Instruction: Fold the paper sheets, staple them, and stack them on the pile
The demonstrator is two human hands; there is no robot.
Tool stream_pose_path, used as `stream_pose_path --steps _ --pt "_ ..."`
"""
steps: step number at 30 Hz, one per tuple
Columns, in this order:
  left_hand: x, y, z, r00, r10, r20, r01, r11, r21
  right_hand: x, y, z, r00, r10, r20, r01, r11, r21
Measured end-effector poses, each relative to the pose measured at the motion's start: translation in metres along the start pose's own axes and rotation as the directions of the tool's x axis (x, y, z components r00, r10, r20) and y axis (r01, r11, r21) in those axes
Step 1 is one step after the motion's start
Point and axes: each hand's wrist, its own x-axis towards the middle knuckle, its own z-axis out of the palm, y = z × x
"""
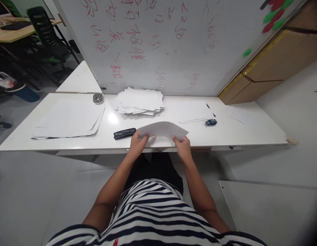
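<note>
Both of my hands hold a small bundle of white paper sheets just above the near edge of the white table. My left hand pinches the bundle's left near corner and my right hand pinches its right near corner, so the sheets arch upward between them. A black stapler lies on the table just left of my left hand.
A fanned pile of white sheets sits at the back centre. Large flat sheets lie at the left, thin sheets at the right beside a small dark clip. A round metal object rests near the whiteboard.
</note>
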Motion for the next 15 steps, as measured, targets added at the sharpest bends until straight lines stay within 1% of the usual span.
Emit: stream_pose_path --steps 3,5,7,9,11,13,15 --pt "0.001 0.003 -0.003 0.998 0.066 -0.004 -0.066 0.994 0.088 -0.004 0.001 0.004 0.997 -0.08 -0.021 0.08 0.997 -0.001" --pt "0.002 0.0 -0.004 0.996 0.084 0.026 -0.087 0.989 0.121 -0.008 0.005 0.008 0.996 -0.077 -0.035 0.077 0.997 -0.006" --pt "0.002 -0.007 -0.003 0.998 0.061 0.023 -0.063 0.991 0.121 -0.013 0.012 0.014 0.996 -0.053 -0.076 0.052 0.999 -0.011" --pt "0.0 -0.017 -0.001 0.999 0.029 -0.029 -0.026 0.994 0.107 -0.019 0.019 0.021 0.994 -0.051 -0.099 0.051 0.999 -0.003" --pt "-0.003 -0.023 -0.001 0.997 0.023 -0.076 -0.015 0.994 0.106 -0.023 0.024 0.025 0.994 -0.062 -0.095 0.063 0.998 0.009" --pt "-0.005 -0.023 -0.004 0.996 0.044 -0.073 -0.035 0.991 0.126 -0.027 0.025 0.023 0.993 -0.054 -0.105 0.057 0.998 0.021" --pt "-0.006 -0.017 -0.01 0.997 0.078 -0.022 -0.073 0.982 0.173 -0.03 0.022 0.014 0.993 -0.039 -0.114 0.041 0.999 0.014"
